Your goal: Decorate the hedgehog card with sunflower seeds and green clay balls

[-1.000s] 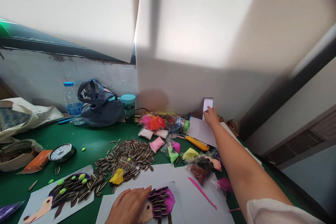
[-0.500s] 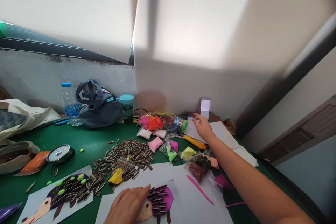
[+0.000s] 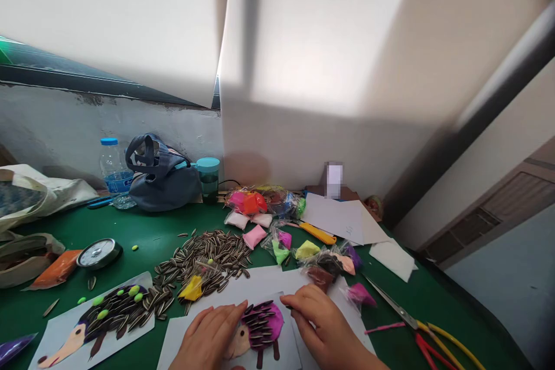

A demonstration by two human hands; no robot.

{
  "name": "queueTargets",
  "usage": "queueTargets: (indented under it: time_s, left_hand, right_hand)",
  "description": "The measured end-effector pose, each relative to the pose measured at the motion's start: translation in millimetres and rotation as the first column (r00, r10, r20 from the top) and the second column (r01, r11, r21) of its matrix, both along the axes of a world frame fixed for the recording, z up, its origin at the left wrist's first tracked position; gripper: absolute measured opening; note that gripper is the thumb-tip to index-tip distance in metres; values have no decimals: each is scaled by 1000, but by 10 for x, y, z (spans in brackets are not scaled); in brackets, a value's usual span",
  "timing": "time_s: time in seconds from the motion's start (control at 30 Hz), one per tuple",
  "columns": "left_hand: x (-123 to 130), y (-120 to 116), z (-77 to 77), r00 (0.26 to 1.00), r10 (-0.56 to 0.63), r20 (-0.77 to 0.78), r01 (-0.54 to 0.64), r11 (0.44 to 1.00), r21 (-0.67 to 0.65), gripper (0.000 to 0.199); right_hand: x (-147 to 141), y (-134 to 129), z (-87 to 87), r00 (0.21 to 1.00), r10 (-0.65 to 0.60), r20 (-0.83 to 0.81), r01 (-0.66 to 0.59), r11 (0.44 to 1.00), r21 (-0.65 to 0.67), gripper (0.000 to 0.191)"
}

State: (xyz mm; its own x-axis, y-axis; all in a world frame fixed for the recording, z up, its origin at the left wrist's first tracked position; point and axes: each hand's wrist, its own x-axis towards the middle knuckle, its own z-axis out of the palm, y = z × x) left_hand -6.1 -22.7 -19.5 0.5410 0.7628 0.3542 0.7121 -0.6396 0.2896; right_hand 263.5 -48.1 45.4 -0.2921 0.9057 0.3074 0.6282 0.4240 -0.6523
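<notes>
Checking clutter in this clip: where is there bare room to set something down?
The green table has room between the blue bag, round dial and seed pile, apart from a green dot. Another patch lies right of the scissors, toward the table's edge. It is crowded among the colored packets and around the pink hedgehog, between left hand and right hand.

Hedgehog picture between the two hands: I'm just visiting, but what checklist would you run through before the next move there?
1. Left hand beside the hedgehog picture: ok, at its left side.
2. Right hand holding a seed: cannot tell; something small and dark shows by the fingertips.
3. Magenta body fully covered with seeds: not ok, its right part is bare.
4. Loose sunflower seeds on the table: ok, heaped beyond the left hand.
5. Scissors apart from the right hand: ok, lying farther right.
</notes>
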Motion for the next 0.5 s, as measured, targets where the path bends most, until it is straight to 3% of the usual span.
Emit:
queueTargets:
  time_s: [0.2, 0.5]
  left_hand:
    - [-62, 54, 54, 996, -88, -29, 87, 996, -26, 99]
    - [-60, 51, 107, 996, -73, -43, 73, 997, 1, 97]
  right_hand:
    - [-45, 60, -279, 999, -53, 10, 52, 994, 95, 33]
    - [-56, 29, -228, 998, -65, -27, 64, 997, -33, 30]
